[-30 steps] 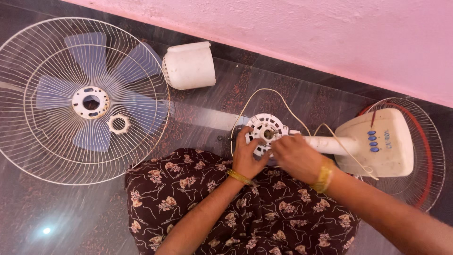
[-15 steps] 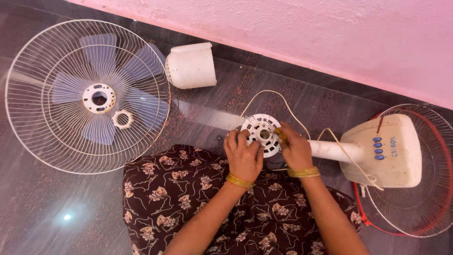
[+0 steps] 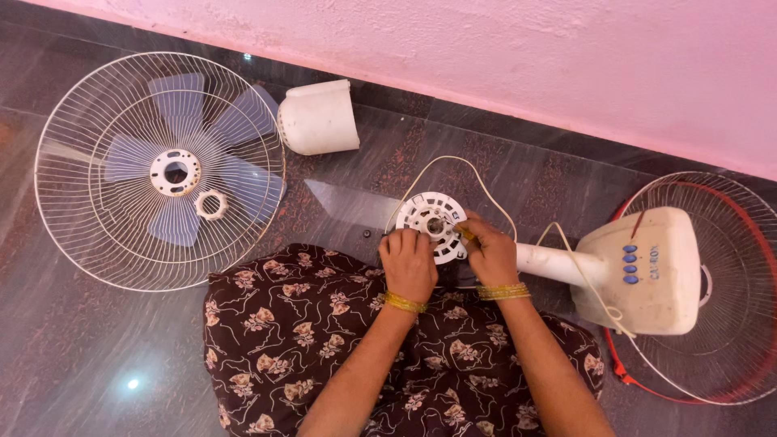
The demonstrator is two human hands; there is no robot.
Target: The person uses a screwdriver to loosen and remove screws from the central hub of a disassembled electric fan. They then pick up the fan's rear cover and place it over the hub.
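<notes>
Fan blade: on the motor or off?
Off. The blade lies flat in the wire guard on the floor, apart from the motor that both hands are on.

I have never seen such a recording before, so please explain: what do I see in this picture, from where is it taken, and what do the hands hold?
The picture comes from a camera worn on a person's head, looking down at their own two bare hands. The person sits on a dark stone floor beside a pink wall.

A fan lies taken apart. The left hand and the right hand rest on the white round motor part, which sits on the fan's white stand. What the right fingers pinch is too small to tell.

To the left lies a wire guard with the pale blue blades inside it. A white motor cover lies near the wall. A second guard with a red rim lies on the right.
</notes>
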